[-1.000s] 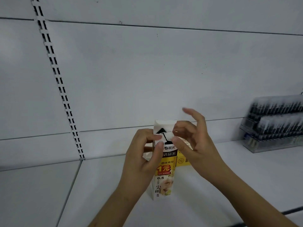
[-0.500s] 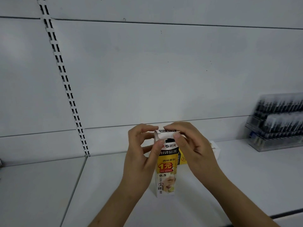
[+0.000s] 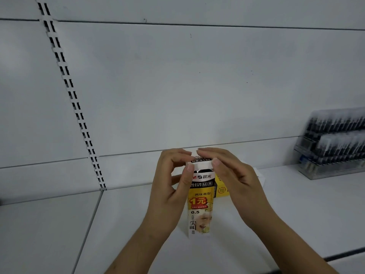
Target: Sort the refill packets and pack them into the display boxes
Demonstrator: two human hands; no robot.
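Closing the top flap of the tall white-and-yellow cardboard display box [image 3: 199, 202], by the look of it. Box stands upright on the white metal shelf [image 3: 296, 214], centre frame, between both hands.

Left hand [image 3: 169, 186]: fingers curled around the box's upper left side, thumb tip on the front top edge. Right hand [image 3: 233, 175]: fingers laid over the top flap, thumb pressing the front right corner. Both are gripping the box, not spread.

Progress, judged from this view: this box looks at or near the closing step; flap is down but can't tell if it's tucked in. Contents hidden, so can't confirm it's full. A second yellow printed carton [image 3: 222, 189] lies just behind the box, mostly hidden by the right hand; state unknown. No loose refill packets visible.

Far right on the shelf: clear plastic rack of dark pens or refills [image 3: 333, 143], blurred, well apart from the work. Whether it belongs to the task is unclear.

Left to do, likely: seat the flap, then handle the carton behind.
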